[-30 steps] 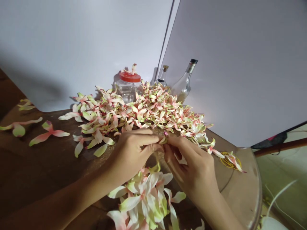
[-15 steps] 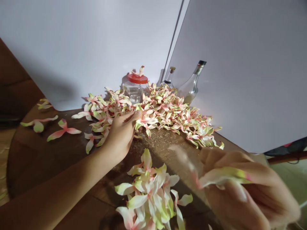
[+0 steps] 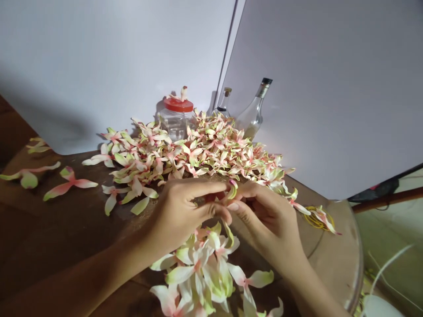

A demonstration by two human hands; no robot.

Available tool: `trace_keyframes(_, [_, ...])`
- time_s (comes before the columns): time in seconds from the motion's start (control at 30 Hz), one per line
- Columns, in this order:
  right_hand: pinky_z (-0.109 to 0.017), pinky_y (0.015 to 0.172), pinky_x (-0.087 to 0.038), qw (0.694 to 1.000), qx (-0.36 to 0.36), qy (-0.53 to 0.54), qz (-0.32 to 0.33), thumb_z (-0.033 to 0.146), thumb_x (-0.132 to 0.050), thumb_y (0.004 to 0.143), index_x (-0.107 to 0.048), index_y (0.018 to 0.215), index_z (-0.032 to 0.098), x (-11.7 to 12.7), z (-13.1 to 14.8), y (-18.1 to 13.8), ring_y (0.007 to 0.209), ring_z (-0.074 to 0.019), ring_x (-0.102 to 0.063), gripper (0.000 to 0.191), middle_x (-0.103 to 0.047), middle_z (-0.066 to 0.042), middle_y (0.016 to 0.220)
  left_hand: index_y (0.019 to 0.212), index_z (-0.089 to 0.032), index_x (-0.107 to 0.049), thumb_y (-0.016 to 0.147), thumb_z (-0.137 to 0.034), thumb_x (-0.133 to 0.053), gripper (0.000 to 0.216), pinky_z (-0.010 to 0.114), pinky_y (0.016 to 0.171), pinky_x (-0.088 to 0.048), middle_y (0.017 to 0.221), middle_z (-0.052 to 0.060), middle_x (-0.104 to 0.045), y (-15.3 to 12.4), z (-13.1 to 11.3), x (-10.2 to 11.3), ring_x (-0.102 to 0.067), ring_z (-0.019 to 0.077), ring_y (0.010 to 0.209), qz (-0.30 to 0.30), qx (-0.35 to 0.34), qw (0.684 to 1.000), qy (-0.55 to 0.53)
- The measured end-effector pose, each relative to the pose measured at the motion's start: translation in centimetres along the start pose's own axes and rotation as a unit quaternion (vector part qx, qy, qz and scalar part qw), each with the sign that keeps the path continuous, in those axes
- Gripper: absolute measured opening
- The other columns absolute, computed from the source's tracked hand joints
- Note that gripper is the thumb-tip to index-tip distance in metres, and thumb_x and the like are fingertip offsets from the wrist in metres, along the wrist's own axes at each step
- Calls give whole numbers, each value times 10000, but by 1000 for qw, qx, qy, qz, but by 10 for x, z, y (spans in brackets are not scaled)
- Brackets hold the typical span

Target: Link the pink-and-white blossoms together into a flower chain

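My left hand point(image 3: 185, 204) and my right hand point(image 3: 272, 215) meet fingertip to fingertip above the table, both closed in a pinch. Between them is a small flower point(image 3: 232, 190) with curled green petals and a purple tip; the fingers hide its middle. Just below hangs or lies a cluster of white, pink and green flowers point(image 3: 198, 268), and whether it is strung together I cannot tell. Behind my hands spreads a large pile of similar three-petalled flowers point(image 3: 218, 145).
A clear jar with a red lid point(image 3: 178, 105) and two glass bottles, one tall and leaning point(image 3: 253, 114), stand behind the pile. Loose flowers point(image 3: 71, 181) lie on the round brown table point(image 3: 66, 220). Yellow bands point(image 3: 315, 218) sit near its right edge. Pale panels rise behind.
My right hand has moved left from the near right, bringing its flower to my left hand. My left hand has drawn back from the pile's edge. The view has shifted rightward.
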State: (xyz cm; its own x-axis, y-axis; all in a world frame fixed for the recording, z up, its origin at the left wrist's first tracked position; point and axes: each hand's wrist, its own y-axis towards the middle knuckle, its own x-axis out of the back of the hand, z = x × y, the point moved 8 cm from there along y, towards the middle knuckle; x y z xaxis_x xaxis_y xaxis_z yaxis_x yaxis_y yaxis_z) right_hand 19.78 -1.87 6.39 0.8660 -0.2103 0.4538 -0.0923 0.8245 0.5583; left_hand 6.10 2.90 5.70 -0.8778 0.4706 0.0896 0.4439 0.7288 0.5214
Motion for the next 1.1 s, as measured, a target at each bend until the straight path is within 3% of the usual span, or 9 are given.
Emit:
trace_keyframes(0.3, [-246,654,-480,999,-1,-37,-12,232,-669,994,-694,974,240,2,0,-1,763,-125,-658,34,-682,8,849,926,-218,-760,928,-141,-710,92,106,589,-550,801,-46,-691,-2,5,0,-719,62,633,19,5,999,-30])
trace_keyframes(0.47, [-206,548,-448,988,49,-144,-30,185,-681,961,-685,1045,205,0,13,-3,589,-80,-574,86,-655,29,746,923,-191,-762,896,-118,-740,81,137,605,-526,755,-39,-711,0,1,3,-699,74,637,-8,-12,1000,25])
trace_keyframes(0.57, [-212,499,-412,989,42,-135,-38,180,-711,929,-691,968,212,1,15,-4,536,-78,-528,54,-616,44,676,826,-179,-771,877,-192,-775,53,177,555,-460,674,-25,-680,2,9,7,-623,87,601,-18,32,998,55])
trace_keyframes(0.7, [-261,438,-299,986,34,-79,-142,136,-696,912,-676,843,236,17,18,-12,475,-91,-416,123,-545,43,610,763,-169,-755,889,-326,-774,202,204,557,-406,668,-10,-613,2,36,24,-531,95,618,-107,147,982,-60])
trace_keyframes(0.8, [-309,515,-409,966,64,12,-250,185,-691,935,-732,871,273,33,23,-24,568,-146,-548,117,-667,0,707,722,-151,-709,826,-348,-836,256,199,619,-418,695,-17,-563,2,53,37,-506,90,671,-193,175,950,-170])
trace_keyframes(0.87, [-348,579,-475,954,79,77,-280,254,-699,954,-744,885,279,40,25,-27,592,-169,-577,86,-687,-10,720,740,-150,-706,789,-344,-867,256,190,608,-404,706,-27,-551,3,61,44,-489,80,665,-226,182,934,-208])
trace_keyframes(0.93, [-350,554,-471,955,84,131,-252,299,-691,968,-727,882,266,40,25,-24,558,-167,-545,98,-655,-5,673,765,-152,-716,774,-355,-879,260,186,591,-396,719,-27,-573,6,64,50,-498,77,657,-234,176,934,-202])
trace_keyframes(1.0, [-331,519,-427,973,72,146,-164,293,-632,998,-702,858,244,32,24,-15,568,-166,-534,164,-631,-12,657,796,-154,-736,790,-376,-866,257,195,604,-425,752,-4,-636,9,59,52,-560,94,685,-208,152,954,-153])
trace_keyframes(1.1, [-299,526,-379,996,42,64,-41,262,-548,1031,-660,804,218,17,17,-4,594,-143,-520,257,-608,-12,671,907,-170,-765,813,-347,-848,217,232,677,-515,815,33,-725,10,42,41,-672,147,754,-133,106,983,-66])
